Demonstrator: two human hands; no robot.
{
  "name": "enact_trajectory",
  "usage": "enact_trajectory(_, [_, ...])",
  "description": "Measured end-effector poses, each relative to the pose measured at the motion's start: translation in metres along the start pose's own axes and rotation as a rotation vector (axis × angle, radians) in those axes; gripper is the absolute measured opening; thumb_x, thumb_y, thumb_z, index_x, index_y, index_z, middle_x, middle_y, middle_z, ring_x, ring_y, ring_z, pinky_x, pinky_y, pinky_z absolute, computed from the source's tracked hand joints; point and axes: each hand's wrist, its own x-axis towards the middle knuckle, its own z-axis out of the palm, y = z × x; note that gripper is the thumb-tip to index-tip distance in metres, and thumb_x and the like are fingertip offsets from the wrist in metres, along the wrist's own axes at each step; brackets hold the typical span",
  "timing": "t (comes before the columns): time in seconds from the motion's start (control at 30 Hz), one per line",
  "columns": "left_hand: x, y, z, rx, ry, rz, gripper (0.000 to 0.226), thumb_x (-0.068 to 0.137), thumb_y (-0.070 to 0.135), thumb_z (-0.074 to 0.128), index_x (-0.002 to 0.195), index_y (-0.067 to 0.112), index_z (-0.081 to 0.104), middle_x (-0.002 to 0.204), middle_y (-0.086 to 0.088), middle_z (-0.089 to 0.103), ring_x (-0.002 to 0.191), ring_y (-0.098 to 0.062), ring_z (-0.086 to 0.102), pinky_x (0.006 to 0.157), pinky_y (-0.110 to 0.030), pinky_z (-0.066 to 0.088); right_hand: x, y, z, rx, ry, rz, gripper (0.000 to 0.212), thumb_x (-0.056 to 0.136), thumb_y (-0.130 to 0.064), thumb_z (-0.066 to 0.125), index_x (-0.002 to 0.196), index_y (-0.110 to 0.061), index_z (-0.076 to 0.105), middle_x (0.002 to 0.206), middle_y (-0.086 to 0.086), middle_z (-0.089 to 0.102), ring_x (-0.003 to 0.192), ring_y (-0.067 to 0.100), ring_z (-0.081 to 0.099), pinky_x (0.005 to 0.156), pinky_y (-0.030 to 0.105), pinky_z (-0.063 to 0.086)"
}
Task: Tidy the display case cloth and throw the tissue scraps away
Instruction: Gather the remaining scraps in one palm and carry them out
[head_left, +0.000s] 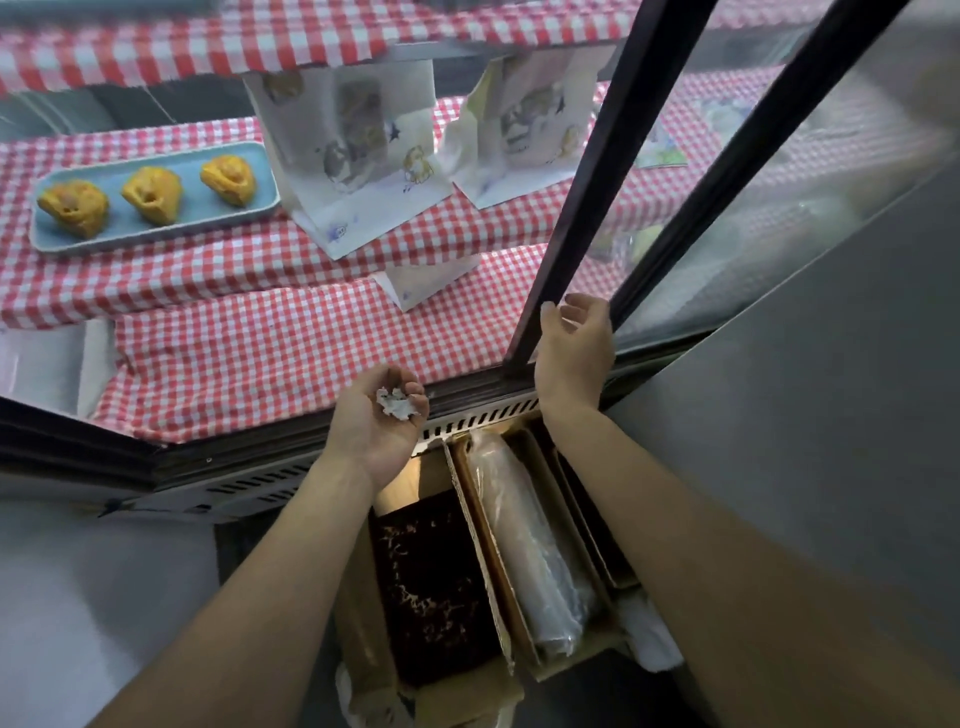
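Note:
A red-and-white checked cloth (270, 343) covers the shelves of the open display case, rumpled along its front edge. My left hand (376, 421) is cupped palm up just in front of the case's lower rail, its fingers curled round white tissue scraps (397, 405). My right hand (574, 348) is at the foot of the dark sliding door frame (582, 197), thumb and fingers apart on either side of the frame's edge, holding nothing.
A blue tray (150, 228) with three yellow pastries sits at the left on the middle shelf. Two printed paper bags (358, 156) stand beside it. Below the case, open cardboard boxes (467, 545) hold a dark slab and a wrapped roll. A grey panel (831, 415) rises on the right.

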Motion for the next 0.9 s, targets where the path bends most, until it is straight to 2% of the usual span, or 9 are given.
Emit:
enact_trajectory(0.07, [0.000,-0.002,0.002,0.004,-0.004,-0.005,0.017,0.095,0.013,0.050,0.079,0.009,0.056,0.075,-0.003,0.053,0.062,-0.012,0.049,0.064,-0.020,0.044,0.002,-0.001,-0.004,-0.004,-0.038,-0.040,0.011,0.097,-0.028,0.061,0.107,-0.026,0.055,0.111,-0.003,0.064,0.103,0.012,0.063,0.087,0.027,0.053])
enact_trajectory(0.17, [0.000,-0.003,0.001,0.012,-0.015,-0.004,0.018,0.096,0.015,0.051,0.080,0.010,0.057,0.076,-0.003,0.055,0.064,-0.012,0.050,0.066,-0.021,0.044,0.005,-0.005,-0.007,-0.006,-0.067,-0.053,0.010,0.097,-0.025,0.061,0.107,-0.022,0.059,0.103,-0.006,0.066,0.099,0.010,0.063,0.079,0.016,0.047])
enact_trajectory(0.27, [-0.001,-0.001,-0.002,-0.011,-0.012,-0.005,0.020,0.097,0.019,0.050,0.080,0.011,0.058,0.078,-0.002,0.055,0.066,-0.012,0.051,0.067,-0.020,0.044,0.007,-0.005,-0.008,0.003,-0.072,-0.037,0.010,0.098,-0.023,0.061,0.108,-0.021,0.060,0.099,-0.009,0.065,0.096,0.008,0.063,0.078,0.017,0.047])
enact_trajectory(0.37, [-0.001,0.001,-0.005,-0.026,-0.016,-0.006,0.020,0.097,0.021,0.049,0.081,0.011,0.057,0.079,-0.002,0.055,0.066,-0.012,0.052,0.067,-0.020,0.044,0.007,-0.003,-0.006,-0.007,-0.070,-0.033,0.013,0.098,-0.021,0.061,0.110,-0.019,0.060,0.104,-0.006,0.066,0.098,0.009,0.063,0.076,0.014,0.047])
enact_trajectory(0.5, [-0.004,0.004,-0.014,-0.046,0.001,0.005,0.023,0.098,0.023,0.050,0.081,0.011,0.058,0.078,-0.002,0.057,0.066,-0.012,0.053,0.065,-0.020,0.045,0.005,-0.002,0.005,-0.010,-0.026,-0.021,0.011,0.096,-0.023,0.062,0.107,-0.022,0.058,0.107,-0.004,0.066,0.098,0.010,0.064,0.086,0.028,0.056])
enact_trajectory(0.57, [-0.006,0.006,-0.019,-0.059,0.015,0.008,0.021,0.097,0.023,0.050,0.082,0.010,0.059,0.079,-0.003,0.057,0.066,-0.012,0.054,0.065,-0.020,0.046,0.003,-0.003,0.010,-0.009,0.004,-0.008,0.011,0.096,-0.022,0.063,0.105,-0.024,0.058,0.106,-0.004,0.066,0.097,0.011,0.065,0.087,0.030,0.056])
enact_trajectory(0.9, [-0.021,0.022,-0.044,-0.103,0.053,0.065,0.021,0.098,0.023,0.048,0.085,0.010,0.058,0.077,-0.003,0.059,0.065,-0.013,0.055,0.065,-0.021,0.046,-0.017,-0.012,0.012,0.028,-0.041,0.011,0.013,0.097,-0.019,0.063,0.109,-0.016,0.062,0.100,-0.009,0.064,0.097,0.010,0.064,0.085,0.024,0.053])
